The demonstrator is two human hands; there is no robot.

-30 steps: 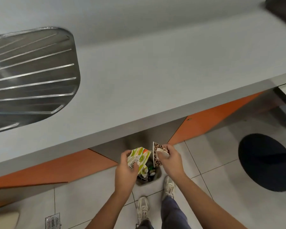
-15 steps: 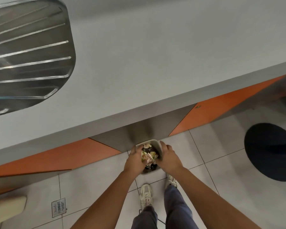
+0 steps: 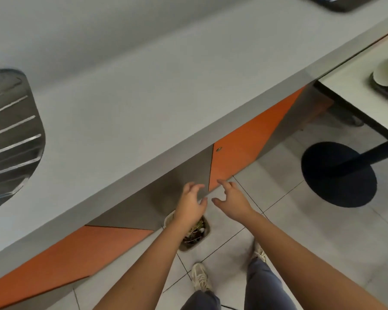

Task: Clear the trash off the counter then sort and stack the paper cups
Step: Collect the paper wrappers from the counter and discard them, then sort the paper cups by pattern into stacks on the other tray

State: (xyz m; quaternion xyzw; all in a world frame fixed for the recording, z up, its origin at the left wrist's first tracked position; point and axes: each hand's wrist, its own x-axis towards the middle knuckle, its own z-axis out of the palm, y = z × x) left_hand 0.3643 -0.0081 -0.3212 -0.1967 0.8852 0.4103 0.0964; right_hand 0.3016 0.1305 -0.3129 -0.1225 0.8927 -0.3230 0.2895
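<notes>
Trash [image 3: 195,232] in bin [image 3: 189,248] below left hand [image 3: 189,205]; right hand [image 3: 232,201] alongside, both loose-fingered, empty.

Both bare forearms rise from the bottom edge of the frame toward its centre, converging as they go. The left hand [image 3: 189,203] sits just left of centre, back to the camera, fingers spread and loosely curled, gripping nothing. The right hand [image 3: 232,201] lies just beside it to the right, slightly apart, fingers fanned and relaxed, thumb pointing left, also empty.
</notes>
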